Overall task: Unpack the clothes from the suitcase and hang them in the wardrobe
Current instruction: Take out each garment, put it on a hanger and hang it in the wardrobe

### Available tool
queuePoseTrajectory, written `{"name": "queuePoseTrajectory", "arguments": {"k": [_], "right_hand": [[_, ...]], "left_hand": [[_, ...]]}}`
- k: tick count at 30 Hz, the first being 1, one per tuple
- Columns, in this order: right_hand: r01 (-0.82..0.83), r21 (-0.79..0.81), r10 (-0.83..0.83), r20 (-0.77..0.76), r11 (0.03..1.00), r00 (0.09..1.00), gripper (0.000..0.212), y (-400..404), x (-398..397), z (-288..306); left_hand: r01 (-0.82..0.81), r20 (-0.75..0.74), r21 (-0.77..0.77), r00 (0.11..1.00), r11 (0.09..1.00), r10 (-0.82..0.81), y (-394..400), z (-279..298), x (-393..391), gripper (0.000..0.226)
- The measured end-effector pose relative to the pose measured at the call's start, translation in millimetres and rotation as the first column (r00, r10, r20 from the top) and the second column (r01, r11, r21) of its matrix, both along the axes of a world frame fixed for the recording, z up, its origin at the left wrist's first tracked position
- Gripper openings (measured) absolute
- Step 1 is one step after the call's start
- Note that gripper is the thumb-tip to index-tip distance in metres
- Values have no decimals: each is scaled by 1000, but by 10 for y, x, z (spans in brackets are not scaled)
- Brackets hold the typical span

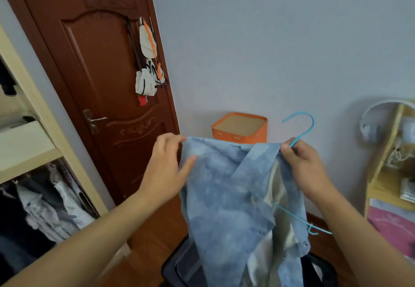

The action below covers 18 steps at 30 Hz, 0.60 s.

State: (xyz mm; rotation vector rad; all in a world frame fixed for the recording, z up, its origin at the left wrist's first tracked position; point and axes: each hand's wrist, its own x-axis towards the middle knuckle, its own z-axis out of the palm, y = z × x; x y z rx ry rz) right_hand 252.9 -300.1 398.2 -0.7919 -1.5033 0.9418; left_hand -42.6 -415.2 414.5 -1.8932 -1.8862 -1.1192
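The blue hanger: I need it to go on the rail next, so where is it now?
In the head view, right of centre, the blue hanger is inside the denim shirt, its hook pinched by the right hand before the orange box.

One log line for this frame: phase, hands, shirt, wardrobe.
phase: hangering shirt | left hand: grips shoulder | right hand: grips collar, hanger | wardrobe: open, left

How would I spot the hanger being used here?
Start at the mottled blue denim shirt held up mid-frame. At its right shoulder, the right hand pinches a thin turquoise wire hanger, its hook curling above the knuckles. Nothing else nearby is that bright turquoise.
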Motion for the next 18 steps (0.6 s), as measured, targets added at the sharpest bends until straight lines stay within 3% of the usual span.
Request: {"name": "queuePoseTrajectory", "arguments": {"k": [2, 4, 6, 9, 10, 11, 12, 13, 14, 15, 17, 18], "right_hand": [[23, 22, -23, 12, 999, 1000, 21, 73, 111, 88], [40, 44, -41, 15, 998, 999, 19, 123, 215, 191], [75, 88, -81, 71, 993, 994, 20, 136, 375, 319], [53, 163, -104, 320, 985, 942, 26, 157, 641, 463], [15, 174, -83, 387, 985, 919, 32, 147, 692, 492], [-15, 173, -55, 392, 985, 918, 35, 138, 719, 508], [-25, 169, -36, 351, 985, 936, 34, 142, 722, 518], [-12, 172, -40, 294, 985, 955, 31, 130, 708, 540], [6, 173, -47, 239, 985, 970, 28, 124, 695, 556], [23, 178, -62, 211, 984, 975, 26, 113, 671, 584], [30, 220, -84, 244, 975, 966, 28, 84, 604, 675], [19, 246, -92, 289, 969, 953, 28, 69, 551, 719]], "left_hand": [[157, 384, -148, 919, 976, -90, 201, -152, -34, 47], [295, 597, -180, 791, 938, -135, 301, -309, -9, 20], [259, 561, -115, 814, 959, -152, 314, -297, -9, 27], [169, 503, 29, 849, 985, -160, 329, 57, -113, 51], [158, 467, 0, 873, 988, -139, 361, 225, -163, 56], [151, 406, -127, 910, 980, -88, 402, 410, -182, 56], [87, 278, -313, 961, 946, 4, 438, 592, -183, 52], [-66, 32, -463, 995, 884, 91, 472, 729, -165, 45], [-215, -217, -485, 969, 847, 121, 481, 853, -94, 35], [-252, -361, -396, 927, 883, 103, 466, 942, 11, 35], [57, -263, -251, 957, 966, -125, 405, 1036, 371, 45], [237, -169, -264, 943, 935, -287, 377, 1069, 582, 45]]}}
